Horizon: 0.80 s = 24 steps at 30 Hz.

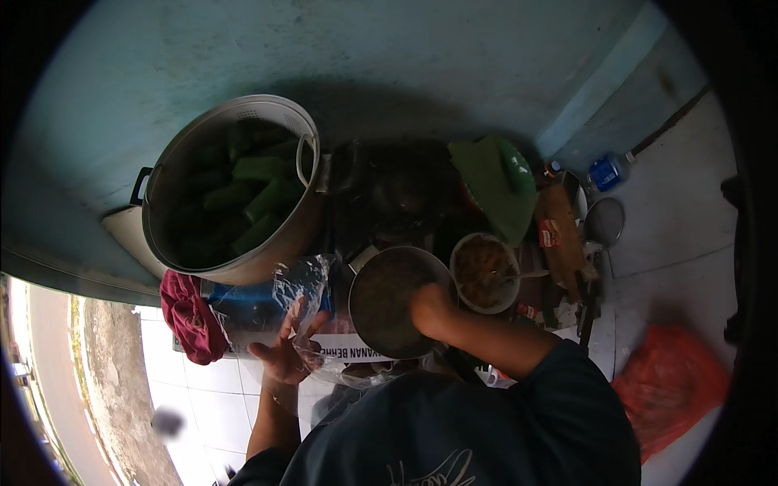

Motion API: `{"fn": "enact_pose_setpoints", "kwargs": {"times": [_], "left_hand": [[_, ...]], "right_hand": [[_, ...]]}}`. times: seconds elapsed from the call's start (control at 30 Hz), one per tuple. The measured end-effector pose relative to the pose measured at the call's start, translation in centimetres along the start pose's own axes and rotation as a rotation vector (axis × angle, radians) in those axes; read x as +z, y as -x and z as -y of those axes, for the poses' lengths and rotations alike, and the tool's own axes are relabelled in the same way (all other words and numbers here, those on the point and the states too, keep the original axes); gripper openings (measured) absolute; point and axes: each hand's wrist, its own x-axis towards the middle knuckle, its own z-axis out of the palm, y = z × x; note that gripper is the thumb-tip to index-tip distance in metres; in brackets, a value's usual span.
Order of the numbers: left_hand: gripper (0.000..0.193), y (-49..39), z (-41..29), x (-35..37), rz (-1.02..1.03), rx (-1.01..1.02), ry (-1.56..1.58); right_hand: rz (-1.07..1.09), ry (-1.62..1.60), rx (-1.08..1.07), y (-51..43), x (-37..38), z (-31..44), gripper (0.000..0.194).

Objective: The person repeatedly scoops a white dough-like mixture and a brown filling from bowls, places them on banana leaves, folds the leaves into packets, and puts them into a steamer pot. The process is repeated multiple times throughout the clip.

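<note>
A sheet or bag of clear plastic (304, 285) lies against my left hand (289, 358), whose fingers are spread. Whether the hand is inside or behind the plastic is hard to tell. My right hand (431, 313) reaches over the rim into a round, dark pan (386, 304), its fingertips hidden and the contents too dim to make out. Just right of the pan stands a bowl of orange-brown food (483, 267) with a spoon (526, 274) in it. Under the plastic and the pan runs a printed surface (346, 347) bearing writing.
A large metal pot (228, 267) of green leaf-wrapped parcels (261, 170) stands at the upper left, near a maroon cloth (191, 319). Green leaves (495, 182), a cardboard box (556, 225), a water bottle (608, 172) and a red plastic bag (671, 383) lie rightward. The wall (425, 54) borders behind.
</note>
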Motion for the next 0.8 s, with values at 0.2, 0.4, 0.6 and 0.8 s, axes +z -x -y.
{"fn": "enact_pose_setpoints", "kwargs": {"times": [0.2,0.4,0.6,0.8], "left_hand": [[0.114,3.5,-3.4,0.5,-0.17,0.295,-0.058],[0.101,5.7,-8.4,3.8,-0.061,0.439,0.001],[0.087,5.8,-9.8,6.2,-0.189,0.611,-0.04],[0.086,5.8,-10.3,5.9,-0.245,0.704,-0.104]], "right_hand": [[-0.226,-0.257,-0.062,2.3,-1.2,-0.9,0.013],[0.121,-0.351,0.007,2.4,-4.1,-1.2,0.014],[0.318,-0.504,0.091,2.1,-5.3,-1.0,0.016],[0.29,-0.631,0.128,2.5,-4.8,-0.7,0.016]]}}
